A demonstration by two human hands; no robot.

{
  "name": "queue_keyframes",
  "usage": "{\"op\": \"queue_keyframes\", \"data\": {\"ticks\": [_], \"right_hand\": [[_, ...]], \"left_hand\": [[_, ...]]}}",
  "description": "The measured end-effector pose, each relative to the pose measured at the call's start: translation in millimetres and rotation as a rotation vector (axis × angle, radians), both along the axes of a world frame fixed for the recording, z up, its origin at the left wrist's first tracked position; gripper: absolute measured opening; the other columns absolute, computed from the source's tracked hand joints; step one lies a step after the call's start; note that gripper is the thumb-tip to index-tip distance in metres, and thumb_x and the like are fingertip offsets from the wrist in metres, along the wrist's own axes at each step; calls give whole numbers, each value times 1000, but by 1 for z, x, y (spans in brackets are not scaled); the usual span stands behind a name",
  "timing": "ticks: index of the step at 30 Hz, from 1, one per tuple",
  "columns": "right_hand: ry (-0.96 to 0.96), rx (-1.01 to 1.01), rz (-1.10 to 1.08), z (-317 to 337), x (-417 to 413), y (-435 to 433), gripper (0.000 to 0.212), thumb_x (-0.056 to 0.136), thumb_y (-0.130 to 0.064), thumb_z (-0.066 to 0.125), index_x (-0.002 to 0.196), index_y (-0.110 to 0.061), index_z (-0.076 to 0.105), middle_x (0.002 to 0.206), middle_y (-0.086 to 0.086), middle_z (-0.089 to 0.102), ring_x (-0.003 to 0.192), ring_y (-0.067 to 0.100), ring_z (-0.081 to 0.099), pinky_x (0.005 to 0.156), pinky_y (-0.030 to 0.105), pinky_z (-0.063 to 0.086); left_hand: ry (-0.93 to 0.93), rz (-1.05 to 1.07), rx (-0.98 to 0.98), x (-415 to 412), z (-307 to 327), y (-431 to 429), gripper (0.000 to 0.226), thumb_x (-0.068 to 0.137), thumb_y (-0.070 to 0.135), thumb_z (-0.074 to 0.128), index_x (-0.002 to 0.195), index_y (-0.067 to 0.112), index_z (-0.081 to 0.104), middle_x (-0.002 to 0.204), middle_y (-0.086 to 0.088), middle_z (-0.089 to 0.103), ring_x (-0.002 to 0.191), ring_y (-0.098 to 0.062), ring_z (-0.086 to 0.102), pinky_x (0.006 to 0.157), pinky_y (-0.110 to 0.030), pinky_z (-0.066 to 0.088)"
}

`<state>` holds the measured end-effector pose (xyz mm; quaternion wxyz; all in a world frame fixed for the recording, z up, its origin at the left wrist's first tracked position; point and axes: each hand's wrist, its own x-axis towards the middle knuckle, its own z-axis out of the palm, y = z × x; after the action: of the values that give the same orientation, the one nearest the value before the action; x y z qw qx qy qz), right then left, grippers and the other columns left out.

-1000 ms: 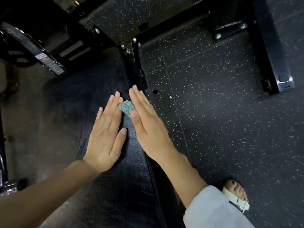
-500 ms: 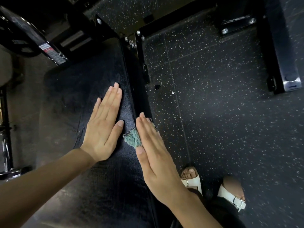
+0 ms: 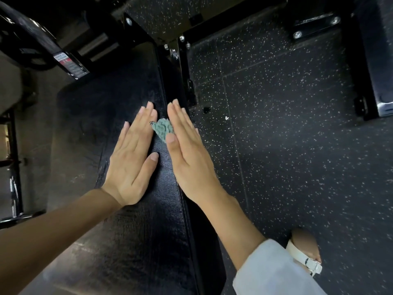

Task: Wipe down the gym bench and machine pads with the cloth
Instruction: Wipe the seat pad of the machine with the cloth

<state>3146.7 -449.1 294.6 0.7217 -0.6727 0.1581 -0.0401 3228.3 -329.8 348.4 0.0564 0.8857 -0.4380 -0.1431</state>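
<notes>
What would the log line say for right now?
left hand flat on bench pad | right hand presses cloth on bench pad edge

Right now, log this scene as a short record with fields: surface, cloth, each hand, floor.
surface: black bench pad, its cover creased and scuffed
cloth: small, teal, near the pad's right edge, partly under the right hand
left hand: flat on the pad, fingers straight, just left of the cloth
right hand: fingers straight, pressing the cloth onto the pad
floor: black speckled rubber, with a foot in a white sandal
frame: black metal, beyond the pad's far end
</notes>
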Motion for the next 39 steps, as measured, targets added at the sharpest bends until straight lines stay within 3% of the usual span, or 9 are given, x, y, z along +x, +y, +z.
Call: {"op": "queue_keyframes", "data": {"ticks": [7, 16, 21, 28, 35, 39], "right_hand": [[-24, -5, 46, 5, -45, 12, 50, 108, -34, 20, 156, -27, 9, 165, -16, 3, 149, -4, -3, 125, 38, 7], [-20, -9, 46, 12, -95, 33, 50, 105, -39, 18, 154, -38, 4, 160, -31, -2, 149, -4, -1, 123, 31, 6], [-18, 1, -15, 6, -63, 23, 49, 109, -30, 24, 156, -28, 12, 164, -20, 6, 149, -5, 2, 125, 40, 12], [-22, 33, -63, 0, -23, 9, 51, 107, -32, 25, 157, -22, 17, 164, -13, 11, 150, -1, 7, 124, 41, 13], [-28, -4, -2, 7, -78, 25, 49, 109, -32, 23, 156, -29, 13, 164, -19, 7, 148, -6, 3, 125, 39, 10], [4, 2, 68, 16, -120, 39, 51, 103, -44, 18, 153, -40, 4, 160, -32, -2, 147, -8, -1, 125, 33, 7]], "left_hand": [[-1, -3, -13, -1, 1, 2, 63, 100, 28, 27, 156, 1, 14, 166, -8, 9, 154, -20, 7, 124, -48, 5], [-2, -43, 7, -2, 3, 4, 63, 102, 30, 26, 156, 2, 10, 166, -6, 5, 154, -19, 2, 124, -44, 1], [17, -107, 16, -9, 5, 14, 62, 103, 32, 26, 157, 4, 10, 166, -6, 4, 154, -21, 2, 124, -38, -1], [17, -105, 4, -26, 5, 25, 63, 103, 30, 27, 156, 3, 11, 166, -7, 5, 154, -21, 3, 124, -38, 1], [21, -87, -1, -25, 4, 24, 63, 102, 30, 26, 156, 2, 12, 166, -7, 6, 154, -19, 4, 125, -41, 3], [12, -87, 3, -26, 4, 24, 62, 102, 30, 26, 156, 2, 12, 166, -7, 5, 154, -19, 4, 124, -44, 4]]}}
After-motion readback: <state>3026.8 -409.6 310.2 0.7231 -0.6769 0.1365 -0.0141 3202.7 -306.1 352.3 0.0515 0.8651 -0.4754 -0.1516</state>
